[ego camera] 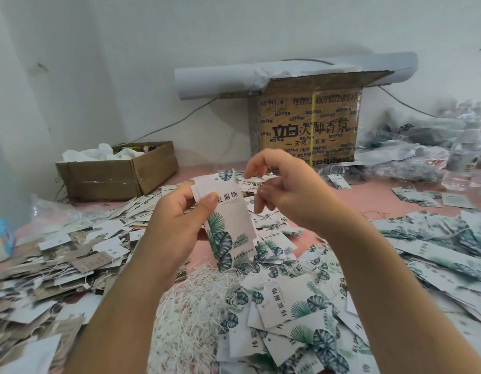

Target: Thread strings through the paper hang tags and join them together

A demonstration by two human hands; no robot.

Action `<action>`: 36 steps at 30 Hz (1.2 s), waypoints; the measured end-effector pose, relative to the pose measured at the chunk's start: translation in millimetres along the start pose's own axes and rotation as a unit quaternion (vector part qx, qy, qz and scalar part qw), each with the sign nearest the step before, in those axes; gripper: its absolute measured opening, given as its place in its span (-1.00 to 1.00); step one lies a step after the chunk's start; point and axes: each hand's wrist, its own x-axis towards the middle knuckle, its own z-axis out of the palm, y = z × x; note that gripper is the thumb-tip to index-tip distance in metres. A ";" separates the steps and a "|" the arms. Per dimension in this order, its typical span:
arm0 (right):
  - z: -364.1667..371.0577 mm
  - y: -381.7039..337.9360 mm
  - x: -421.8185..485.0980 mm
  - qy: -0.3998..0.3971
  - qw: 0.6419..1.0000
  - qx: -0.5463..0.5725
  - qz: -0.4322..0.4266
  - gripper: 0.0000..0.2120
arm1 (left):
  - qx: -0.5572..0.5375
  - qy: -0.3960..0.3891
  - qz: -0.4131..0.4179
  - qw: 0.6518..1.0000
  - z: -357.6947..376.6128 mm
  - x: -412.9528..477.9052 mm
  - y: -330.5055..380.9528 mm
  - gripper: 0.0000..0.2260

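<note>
Head camera view. The left hand (177,225) was raised at the middle of the frame, palm turned towards the camera, forearm rising from the lower left. Its thumb lay across the front of a held tag (228,211) and the fingers curled behind it, gripping the tag upright, a little tilted. The tag was white card with black characters and green leaf prints.

The right hand (288,190) hung just to the right of the tag's top edge, wrist bent and forearm coming in from the lower right. Its forefinger arched down towards the tag's top corner and the other fingers were curled. Whether it pinched a string could not be made out.

Below the hands, a loose bundle of white strings (196,306) lay on the pink table (369,195). Just right of it spread a heap of leaf-printed tags (301,306), face up and overlapping. On the left lay a second heap of tags (58,265), mostly brown and white, some with strings attached.

At the back left stood a low open cardboard box (118,171) with white material inside. Behind the hands stood a taller printed carton (309,122) against the wall, with a roll of pale paper (288,74) lying across its top. Clear plastic bags (423,147) were piled at the far right.
</note>
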 end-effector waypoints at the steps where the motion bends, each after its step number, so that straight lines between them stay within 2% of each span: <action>1: 0.6 -0.6 0.0 0.005 1.000 0.006 -0.008 -0.58 | -0.003 -0.006 -0.006 1.000 0.3 -0.5 0.9 -0.87; 5: 3.2 0.1 1.7 -0.005 0.999 0.052 -0.002 -0.60 | -0.033 -0.060 -0.034 0.997 0.9 -2.9 4.5 -0.90; 8: 4.9 -0.3 1.0 -0.038 0.994 0.106 0.002 -0.61 | -0.051 -0.090 -0.044 0.994 1.0 -4.4 5.2 -0.77; 13: 3.4 2.5 -0.4 -0.058 0.991 0.120 0.018 -0.55 | -0.057 -0.146 -0.069 0.985 -0.4 -5.8 5.9 -0.73; 16: 2.4 3.5 -0.2 -0.056 0.993 0.107 0.016 -0.59 | -0.070 -0.149 -0.081 0.983 -0.9 -5.8 5.8 -0.74; 23: 0.3 3.1 -1.1 -0.040 0.997 0.062 -0.005 -0.83 | -0.113 -0.117 -0.069 0.984 0.7 -6.5 10.2 -0.78; 27: -0.6 0.8 -0.9 -0.015 0.999 0.029 -0.015 -0.80 | -0.114 -0.110 -0.062 0.985 2.1 -7.3 10.9 -0.81; 31: -3.4 -0.7 -0.7 -0.021 0.999 -0.040 -0.023 -0.75 | -0.103 -0.123 -0.072 0.984 1.6 -6.8 9.7 -0.79; 36: -7.6 -0.7 -0.1 -0.026 0.993 -0.111 -0.015 -0.83 | -0.107 -0.137 -0.080 0.982 3.7 -7.0 9.7 -0.78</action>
